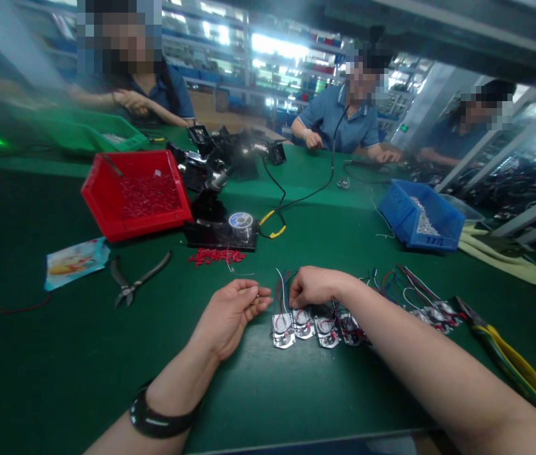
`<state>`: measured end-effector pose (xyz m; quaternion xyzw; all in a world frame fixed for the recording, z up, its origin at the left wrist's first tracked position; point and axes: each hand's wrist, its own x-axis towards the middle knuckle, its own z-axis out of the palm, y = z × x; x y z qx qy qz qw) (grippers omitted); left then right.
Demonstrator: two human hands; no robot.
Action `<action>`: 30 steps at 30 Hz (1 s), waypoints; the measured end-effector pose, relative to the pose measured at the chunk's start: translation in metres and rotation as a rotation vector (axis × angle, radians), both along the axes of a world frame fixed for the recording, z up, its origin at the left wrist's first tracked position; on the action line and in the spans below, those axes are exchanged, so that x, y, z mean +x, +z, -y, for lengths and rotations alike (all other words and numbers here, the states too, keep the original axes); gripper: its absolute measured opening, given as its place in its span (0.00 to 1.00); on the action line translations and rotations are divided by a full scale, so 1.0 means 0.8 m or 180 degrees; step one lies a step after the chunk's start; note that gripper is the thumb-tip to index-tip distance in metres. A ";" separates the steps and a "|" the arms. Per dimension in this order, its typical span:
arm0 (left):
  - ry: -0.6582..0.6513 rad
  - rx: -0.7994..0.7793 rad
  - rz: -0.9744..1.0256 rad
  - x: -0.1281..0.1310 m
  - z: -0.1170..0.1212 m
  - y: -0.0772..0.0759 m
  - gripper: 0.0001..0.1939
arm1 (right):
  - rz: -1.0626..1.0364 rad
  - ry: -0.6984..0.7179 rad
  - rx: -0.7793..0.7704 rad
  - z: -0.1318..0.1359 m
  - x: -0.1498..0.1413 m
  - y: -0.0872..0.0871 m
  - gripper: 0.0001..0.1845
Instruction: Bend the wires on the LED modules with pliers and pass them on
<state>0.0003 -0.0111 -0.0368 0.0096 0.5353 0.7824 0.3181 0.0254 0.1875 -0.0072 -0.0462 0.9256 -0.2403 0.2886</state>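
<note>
My left hand [236,313] is just left of the row of parts, thumb and fingers pinched together. Whatever sits between those fingertips is too small to name. Curled downward, my right hand [314,285] has its fingertips pinched among thin wires, right above a small silvery metal part [303,322]; what they grip is hidden. Another such metal part [284,330], with red, white and dark wires, lies at the row's left end. To its right are a third metal part [327,331] and several more, partly covered by my right forearm.
Behind my hands lie small red pieces [215,256], a wire spool [240,221] on a black stand, and a red bin [138,196]. Pliers with dark handles [128,284] lie left, yellow-green pliers [505,360] right. A blue bin [422,218] stands back right; co-workers sit across.
</note>
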 end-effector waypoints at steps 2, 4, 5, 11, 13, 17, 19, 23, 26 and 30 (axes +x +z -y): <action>-0.0164 -0.0020 -0.0030 0.000 0.000 -0.002 0.06 | -0.0126 -0.0046 0.0119 0.003 0.000 0.000 0.09; -0.0330 -0.0081 -0.0064 0.001 0.000 -0.003 0.07 | -0.0308 -0.0104 0.0216 0.005 0.001 0.005 0.08; -0.0386 -0.0126 -0.0072 0.001 0.000 -0.003 0.08 | -0.0438 -0.0141 0.0236 0.007 0.002 0.009 0.08; -0.0674 -0.0087 -0.0158 0.006 0.000 -0.003 0.14 | -0.1180 -0.0147 -0.0404 0.023 0.017 0.035 0.12; -0.0743 0.0031 -0.0190 0.007 0.000 -0.002 0.15 | -0.1281 -0.0161 -0.0735 0.030 0.023 0.033 0.11; -0.0841 0.0106 -0.0200 0.011 0.002 0.001 0.14 | -0.1181 -0.0291 -0.1107 0.032 0.029 0.022 0.11; -0.0899 0.0105 -0.0222 0.013 0.002 0.002 0.14 | -0.1019 -0.0184 -0.1262 0.028 0.029 0.020 0.11; -0.0923 0.0029 -0.0216 0.012 0.000 0.002 0.13 | -0.0903 0.0213 -0.0878 0.014 0.028 0.021 0.11; -0.0492 -0.0026 -0.0154 0.006 0.000 0.001 0.09 | -0.0902 0.0311 -0.0394 0.007 0.028 0.019 0.09; 0.0121 0.0023 -0.0042 -0.002 0.003 0.001 0.10 | -0.0944 0.0351 0.0208 0.012 0.031 0.012 0.07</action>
